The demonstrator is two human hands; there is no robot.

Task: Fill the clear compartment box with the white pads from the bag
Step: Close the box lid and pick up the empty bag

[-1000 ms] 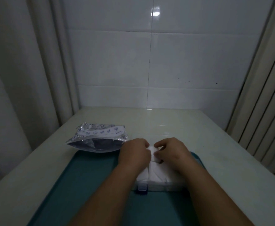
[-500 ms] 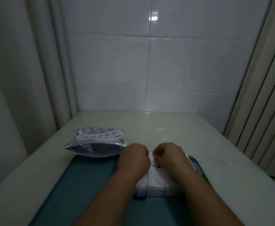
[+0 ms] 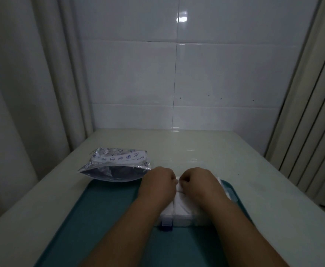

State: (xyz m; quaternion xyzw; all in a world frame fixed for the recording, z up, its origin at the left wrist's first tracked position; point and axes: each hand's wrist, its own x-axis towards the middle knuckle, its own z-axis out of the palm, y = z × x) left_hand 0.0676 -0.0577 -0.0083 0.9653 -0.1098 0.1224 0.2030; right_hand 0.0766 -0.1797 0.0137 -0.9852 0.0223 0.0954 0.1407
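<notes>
1. Two bare forearms reach forward over the teal tray (image 3: 109,209), closing toward each other.
2. The clear compartment box (image 3: 183,221) sits at the tray's far right corner, with stacked pads (image 3: 179,210) inside.
3. The left hand (image 3: 157,182) and right hand (image 3: 198,182), knuckles up and fingers curled down, pinch a white pad (image 3: 179,187) between them above the box.
4. The bag (image 3: 117,166) lies on the counter (image 3: 196,149) at the tray's far edge.

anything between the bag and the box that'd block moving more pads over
Nothing visible does. The bag lies left of the clear compartment box, with only bare teal tray between. The left hand and right hand hold the white pads in it.
</notes>
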